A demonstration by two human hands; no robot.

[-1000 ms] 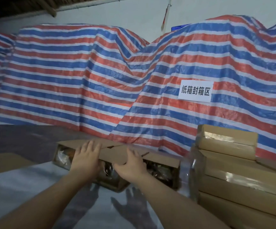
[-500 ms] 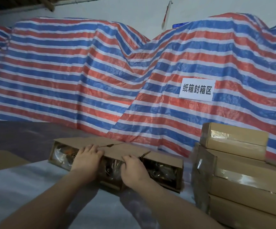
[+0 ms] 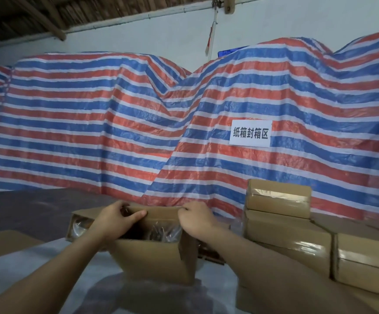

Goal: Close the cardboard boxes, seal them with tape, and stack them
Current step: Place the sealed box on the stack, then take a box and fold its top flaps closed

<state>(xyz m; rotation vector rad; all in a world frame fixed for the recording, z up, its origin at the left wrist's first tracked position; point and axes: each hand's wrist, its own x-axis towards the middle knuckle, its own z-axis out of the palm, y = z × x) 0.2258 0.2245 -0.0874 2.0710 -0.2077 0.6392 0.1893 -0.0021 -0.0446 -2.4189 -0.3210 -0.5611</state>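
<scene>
Folding the far flap down on the open box

We hold the cardboard box [image 3: 154, 257] on the surface [image 3: 25, 275] in front of us; our left hand [image 3: 116, 219] and right hand [image 3: 195, 219] each curl a grip over its far flap [image 3: 161, 215], likely to fold it over the plastic-wrapped contents. Taped boxes [image 3: 281, 225] stack just to the right, kept within reach.

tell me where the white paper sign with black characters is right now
In the head view, the white paper sign with black characters hangs right of centre on the red, white and blue striped tarpaulin, above the stack of taped brown cardboard boxes.
</scene>
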